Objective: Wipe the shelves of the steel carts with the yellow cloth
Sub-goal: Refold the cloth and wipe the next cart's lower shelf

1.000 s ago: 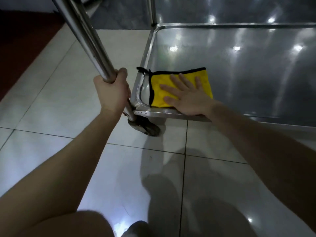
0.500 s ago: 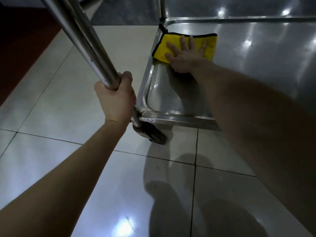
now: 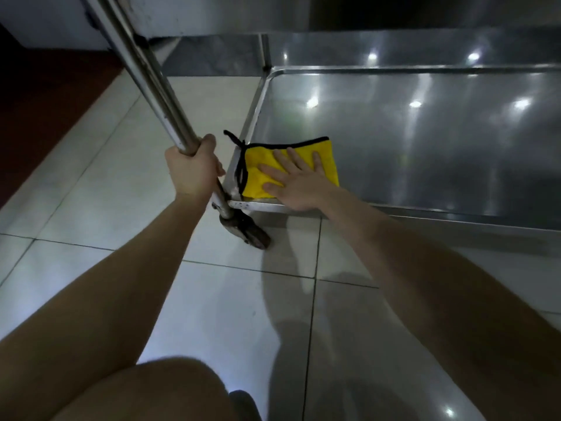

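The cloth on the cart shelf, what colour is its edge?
Black; the cloth itself is yellow. The head view shows it best, along the far edge.

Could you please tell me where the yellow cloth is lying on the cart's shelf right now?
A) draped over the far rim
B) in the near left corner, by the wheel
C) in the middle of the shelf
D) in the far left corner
B: the yellow cloth lies flat under the right hand in the near left corner of the shelf, beside the upright post that the left hand grips above the wheel.
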Demonstrator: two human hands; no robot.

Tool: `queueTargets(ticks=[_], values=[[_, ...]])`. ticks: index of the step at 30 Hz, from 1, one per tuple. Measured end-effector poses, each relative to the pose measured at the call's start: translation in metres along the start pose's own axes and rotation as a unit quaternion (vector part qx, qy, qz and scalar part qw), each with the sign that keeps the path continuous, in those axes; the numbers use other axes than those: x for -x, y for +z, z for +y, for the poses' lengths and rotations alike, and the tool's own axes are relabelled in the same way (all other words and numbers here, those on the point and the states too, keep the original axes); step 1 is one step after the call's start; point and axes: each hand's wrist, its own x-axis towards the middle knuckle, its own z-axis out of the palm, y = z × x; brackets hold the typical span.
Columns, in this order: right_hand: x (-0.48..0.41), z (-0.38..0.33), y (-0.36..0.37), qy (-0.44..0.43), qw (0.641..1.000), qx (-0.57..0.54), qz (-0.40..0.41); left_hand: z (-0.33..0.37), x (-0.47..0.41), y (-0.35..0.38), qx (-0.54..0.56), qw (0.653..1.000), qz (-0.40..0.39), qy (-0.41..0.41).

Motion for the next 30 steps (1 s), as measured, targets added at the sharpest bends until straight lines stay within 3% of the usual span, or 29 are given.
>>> queueTargets(ticks=[4,6,8,9,10,12,14,15,16,19,22,25,27,30], values=[[0.069,0.088,-0.005,0.091,0.996,-0.013,0.014,0.007,0.001,-0.001,-0.098,0.993,0.038,-0.044],[0.1,0.128,-0.006,0.14,0.989,-0.029,0.024,0.014,0.014,-0.008,-0.158,0.968,0.022,-0.195],[0.119,0.15,-0.008,0.156,0.987,-0.034,0.018,0.021,0.045,-0.01,-0.229,0.889,-0.16,-0.362],[0.123,0.153,-0.008,0.15,0.988,-0.03,0.015,0.025,0.063,-0.009,-0.289,0.839,-0.263,-0.378],[0.123,0.152,-0.008,0.142,0.989,-0.023,0.016,0.026,0.076,-0.003,-0.366,0.793,-0.349,-0.339],[0.124,0.151,-0.01,0.128,0.991,-0.007,0.031,0.028,0.093,0.023,-0.539,0.706,-0.436,-0.142],[0.124,0.155,-0.015,0.107,0.992,0.017,0.06,0.034,0.098,0.059,-0.656,0.607,-0.443,0.078],[0.123,0.159,-0.018,0.089,0.993,0.033,0.071,0.037,0.095,0.077,-0.682,0.574,-0.434,0.134],[0.121,0.163,-0.019,0.066,0.994,0.048,0.076,0.039,0.089,0.095,-0.693,0.565,-0.421,0.152],[0.119,0.172,-0.015,0.002,0.996,0.067,0.067,0.035,0.07,0.134,-0.694,0.583,-0.4,0.136],[0.115,0.183,-0.005,-0.022,0.997,0.047,0.061,0.023,0.058,0.148,-0.673,0.588,-0.442,0.08],[0.097,0.196,-0.009,-0.051,0.995,0.05,0.065,0.011,0.047,0.141,-0.649,0.605,-0.453,0.089],[0.074,0.203,-0.017,-0.049,0.995,0.056,0.074,0.009,0.043,0.138,-0.65,0.616,-0.436,0.088],[0.028,0.222,-0.038,0.01,0.996,0.034,0.08,0.013,0.044,0.138,-0.678,0.593,-0.426,0.082]])
